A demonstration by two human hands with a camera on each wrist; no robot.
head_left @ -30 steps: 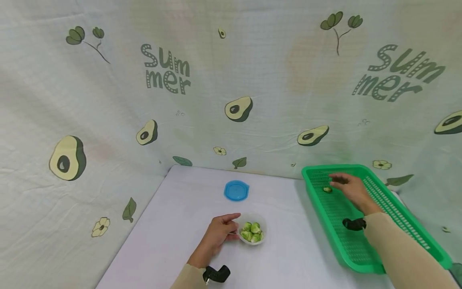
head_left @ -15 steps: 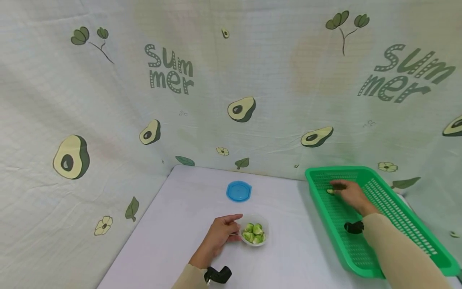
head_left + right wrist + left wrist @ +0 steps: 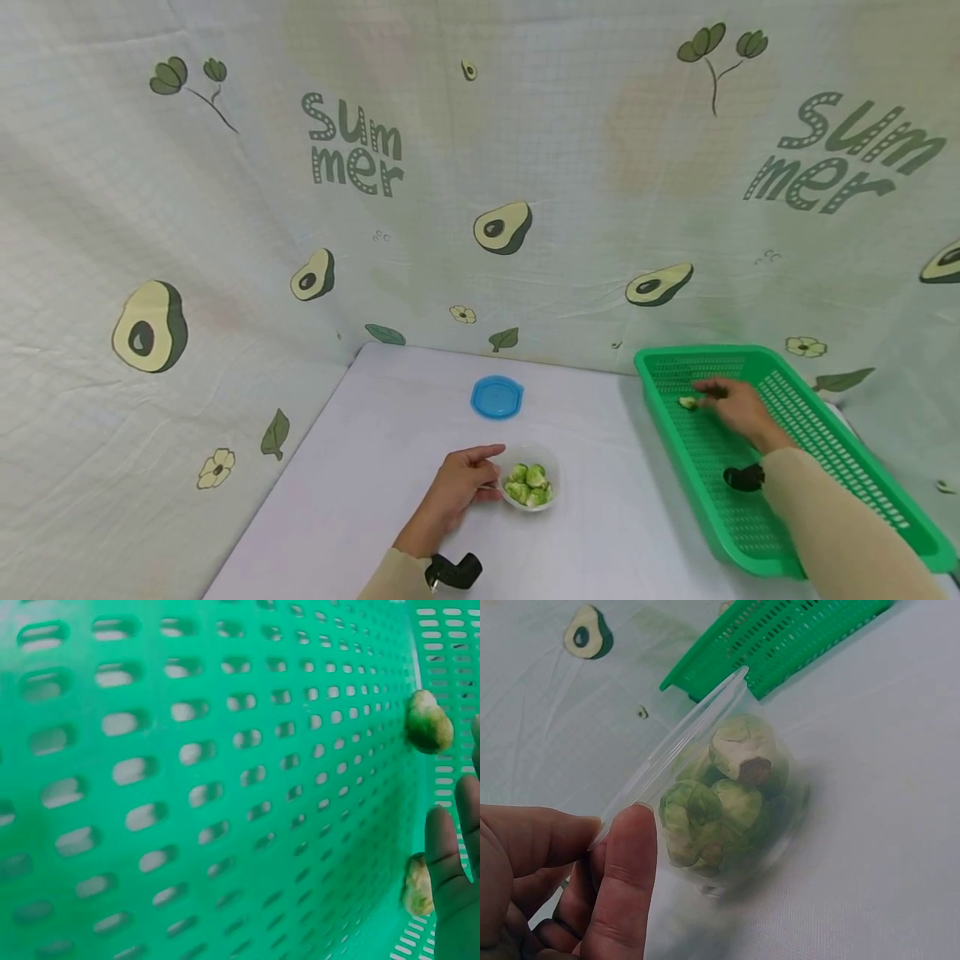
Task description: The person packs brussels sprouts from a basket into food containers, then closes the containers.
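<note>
My left hand pinches the rim of a small clear plastic bowl on the table. Several green Brussels sprouts lie inside it; the left wrist view shows one sprout with its brown cut end outward. Inside the green basket, my right hand hovers by a Brussels sprout. Its fingers look relaxed and hold nothing. From the right wrist, two sprouts appear near the fingers: an upper sprout and a lower sprout, partly covered by a finger.
Behind the bowl a blue lid lies flat on the white-covered table. A cloth printed with avocados and lettering hangs along the back and left. The basket's raised walls surround my right hand.
My right hand has come lower into the basket and then drawn slightly back to the right of the sprout. The left hand keeps its hold on the bowl. The camera view has shifted a little.
</note>
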